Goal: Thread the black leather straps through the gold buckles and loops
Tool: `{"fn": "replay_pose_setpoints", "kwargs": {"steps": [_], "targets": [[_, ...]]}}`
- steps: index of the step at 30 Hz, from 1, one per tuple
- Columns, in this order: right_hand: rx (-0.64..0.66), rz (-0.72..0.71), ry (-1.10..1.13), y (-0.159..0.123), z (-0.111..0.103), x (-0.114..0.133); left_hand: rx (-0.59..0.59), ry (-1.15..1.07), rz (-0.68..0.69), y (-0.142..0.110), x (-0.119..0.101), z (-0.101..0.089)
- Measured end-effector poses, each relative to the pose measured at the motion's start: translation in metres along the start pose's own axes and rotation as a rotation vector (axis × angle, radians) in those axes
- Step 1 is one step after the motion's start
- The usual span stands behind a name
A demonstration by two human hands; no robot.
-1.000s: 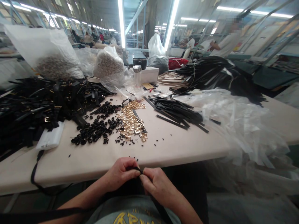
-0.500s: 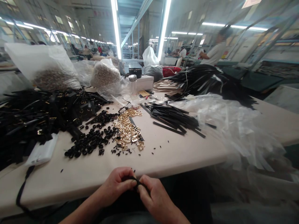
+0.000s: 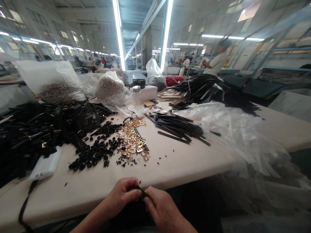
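Just off the table's near edge, my left hand [image 3: 125,194] and my right hand [image 3: 159,204] pinch a black strap [image 3: 143,193] between them. Both hands are closed, thumbs against forefingers, with the fingertips almost touching. Most of the strap is hidden by my fingers. Beyond them lie a heap of gold buckles [image 3: 132,139] and a heap of small black loops [image 3: 97,150], with tiny black bits [image 3: 125,161] scattered nearby. Loose black strips [image 3: 176,126] lie to the right of the buckles.
On the left rises a pile of black straps with buckles [image 3: 48,126], beside a white power bank [image 3: 46,163] with a black cord. Clear plastic sheeting [image 3: 238,129] drapes over the right edge. Filled bags [image 3: 109,85] and a glass bottle [image 3: 136,95] stand behind. A person [image 3: 216,60] stands far right.
The camera view has tilted up, so the table sits lower in the picture. My hands stay together on the strap, shifting it slightly between the fingers.
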State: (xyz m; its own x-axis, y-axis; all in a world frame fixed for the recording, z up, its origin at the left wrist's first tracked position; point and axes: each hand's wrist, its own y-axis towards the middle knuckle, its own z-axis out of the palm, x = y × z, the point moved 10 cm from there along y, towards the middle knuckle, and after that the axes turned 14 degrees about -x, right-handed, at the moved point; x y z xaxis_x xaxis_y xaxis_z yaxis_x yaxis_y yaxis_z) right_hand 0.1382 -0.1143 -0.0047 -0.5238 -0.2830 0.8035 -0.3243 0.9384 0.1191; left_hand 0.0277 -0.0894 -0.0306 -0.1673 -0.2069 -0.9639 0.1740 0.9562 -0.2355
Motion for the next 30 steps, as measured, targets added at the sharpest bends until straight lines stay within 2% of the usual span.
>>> {"fn": "replay_pose_setpoints", "kwargs": {"steps": [3,6,14,19,21,23,25,27,30], "targets": [[0.003,-0.015,-0.157,0.002,0.004,-0.003,-0.001,-0.005,0.016,0.001,0.004,0.0],[0.004,-0.003,-0.221,0.003,0.005,-0.007,-0.005,-0.008,0.033,0.002,0.007,-0.002],[-0.049,-0.073,-0.073,-0.001,0.001,0.0,0.003,0.013,0.066,0.001,0.002,0.0],[-0.059,0.023,-0.102,-0.006,-0.003,-0.007,0.019,0.164,0.085,-0.001,-0.004,0.0],[-0.052,0.066,-0.093,-0.01,-0.003,-0.01,-0.036,0.31,0.202,0.007,-0.021,-0.01],[-0.057,0.096,-0.085,-0.013,-0.003,-0.013,-0.215,0.489,0.376,0.021,-0.047,-0.033],[-0.054,0.115,-0.068,-0.015,-0.002,-0.017,-0.377,0.66,0.486,0.04,-0.067,-0.056],[-0.057,0.122,-0.046,-0.017,0.0,-0.02,-0.421,0.826,0.532,0.061,-0.074,-0.068],[-0.068,0.124,-0.012,-0.017,-0.001,-0.022,-0.334,0.943,0.536,0.086,-0.068,-0.071]]}}
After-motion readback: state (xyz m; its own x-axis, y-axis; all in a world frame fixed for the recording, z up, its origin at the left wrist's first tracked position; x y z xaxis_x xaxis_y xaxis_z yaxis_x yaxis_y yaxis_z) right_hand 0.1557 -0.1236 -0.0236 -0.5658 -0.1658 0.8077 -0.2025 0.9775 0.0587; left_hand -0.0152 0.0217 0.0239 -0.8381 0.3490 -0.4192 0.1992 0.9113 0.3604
